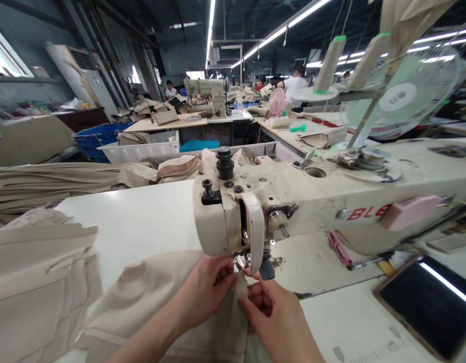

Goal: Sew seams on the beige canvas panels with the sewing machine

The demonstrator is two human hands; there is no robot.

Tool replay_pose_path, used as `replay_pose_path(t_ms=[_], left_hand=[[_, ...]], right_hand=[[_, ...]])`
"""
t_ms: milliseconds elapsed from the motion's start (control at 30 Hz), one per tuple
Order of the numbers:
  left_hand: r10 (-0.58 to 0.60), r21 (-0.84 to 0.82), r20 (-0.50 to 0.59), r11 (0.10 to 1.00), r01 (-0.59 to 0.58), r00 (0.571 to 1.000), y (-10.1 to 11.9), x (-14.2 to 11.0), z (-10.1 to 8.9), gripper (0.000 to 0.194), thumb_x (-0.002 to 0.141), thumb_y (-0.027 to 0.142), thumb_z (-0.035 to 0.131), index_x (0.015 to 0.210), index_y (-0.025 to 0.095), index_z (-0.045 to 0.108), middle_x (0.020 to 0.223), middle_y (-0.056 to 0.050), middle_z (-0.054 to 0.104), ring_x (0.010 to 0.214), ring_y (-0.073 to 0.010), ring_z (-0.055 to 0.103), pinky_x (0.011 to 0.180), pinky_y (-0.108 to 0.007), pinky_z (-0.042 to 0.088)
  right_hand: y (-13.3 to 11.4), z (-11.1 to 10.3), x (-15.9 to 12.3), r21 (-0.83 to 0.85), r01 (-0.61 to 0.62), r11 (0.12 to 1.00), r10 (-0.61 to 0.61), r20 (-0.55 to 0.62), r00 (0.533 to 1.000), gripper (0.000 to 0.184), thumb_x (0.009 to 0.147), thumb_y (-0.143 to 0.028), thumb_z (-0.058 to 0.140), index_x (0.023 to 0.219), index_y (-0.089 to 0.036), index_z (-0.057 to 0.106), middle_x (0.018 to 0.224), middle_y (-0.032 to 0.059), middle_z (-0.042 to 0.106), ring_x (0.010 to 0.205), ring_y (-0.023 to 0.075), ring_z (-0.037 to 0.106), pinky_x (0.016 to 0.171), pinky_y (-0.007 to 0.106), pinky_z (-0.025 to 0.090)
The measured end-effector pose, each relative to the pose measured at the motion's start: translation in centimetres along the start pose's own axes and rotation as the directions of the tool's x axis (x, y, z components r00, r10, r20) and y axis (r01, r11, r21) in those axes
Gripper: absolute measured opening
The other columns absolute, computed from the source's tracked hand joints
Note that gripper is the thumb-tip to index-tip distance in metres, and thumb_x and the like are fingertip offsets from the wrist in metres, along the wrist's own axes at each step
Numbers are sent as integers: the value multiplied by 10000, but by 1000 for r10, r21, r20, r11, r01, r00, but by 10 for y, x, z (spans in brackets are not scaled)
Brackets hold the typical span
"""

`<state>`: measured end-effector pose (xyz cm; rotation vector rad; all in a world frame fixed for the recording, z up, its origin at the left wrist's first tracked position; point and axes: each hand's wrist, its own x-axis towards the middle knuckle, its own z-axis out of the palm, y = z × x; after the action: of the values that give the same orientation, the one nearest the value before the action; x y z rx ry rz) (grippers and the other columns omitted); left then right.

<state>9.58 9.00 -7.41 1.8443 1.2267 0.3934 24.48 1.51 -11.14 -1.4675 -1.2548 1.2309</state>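
The beige cloth point(149, 287) lay on the near part of the worktop point(153, 206), its narrow right margin beneath the head of the sewing machine point(212, 217); the left hand point(202, 287) had thumb and fingers closed on the cloth just beside the presser area; the right hand point(276, 307) pinched the cloth's right margin, thumb against curled finger. The work was judged to be mid-piece, at aligning or feeding a seam; the piece was positioned but not released from the machine; finished stitching could not be made out, the hands and machine head obscuring the spot. Outstanding, by judgement: completion of this seam; possibly also the stack of cloth pieces point(40, 282) at the worktop's left edge, though whether those were sewn or awaiting sewing could not be told.
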Motion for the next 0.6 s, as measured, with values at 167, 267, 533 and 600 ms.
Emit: replay_pose_path(t_ms=[167,267,533,600], left_hand=[[-149,-7,-83,989,149,985,6,1,5,168,766,155,477,604,189,443,456,61,452,361,-94,463,335,-164,323],[-209,-34,-58,978,207,976,12,2,5,166,756,166,475,595,192,447,390,71,434,281,-95,439,266,-160,321],[-230,-55,-91,973,226,969,12,8,1,233,781,168,451,552,173,492,325,68,402,249,-70,379,245,-129,284],[-229,-66,-95,972,224,969,12,11,-1,217,782,166,459,578,166,532,319,74,399,239,-67,362,236,-128,261]], right_hand=[[8,1,-5,-700,534,475,-673,102,732,470,763,-21,485,1198,-143,614,1152,119,680,1017,318,638,817,490,573],[7,-5,-1,-753,593,283,-719,243,652,420,803,-25,472,1196,-66,613,1159,139,694,982,309,668,787,453,605],[-9,-16,12,-752,623,218,-660,357,661,431,822,-48,456,1228,-61,601,1207,137,673,999,283,667,837,421,593],[-9,-16,14,-750,625,216,-658,360,661,437,829,-44,446,1242,-62,589,1221,142,664,1014,288,658,867,440,576]])
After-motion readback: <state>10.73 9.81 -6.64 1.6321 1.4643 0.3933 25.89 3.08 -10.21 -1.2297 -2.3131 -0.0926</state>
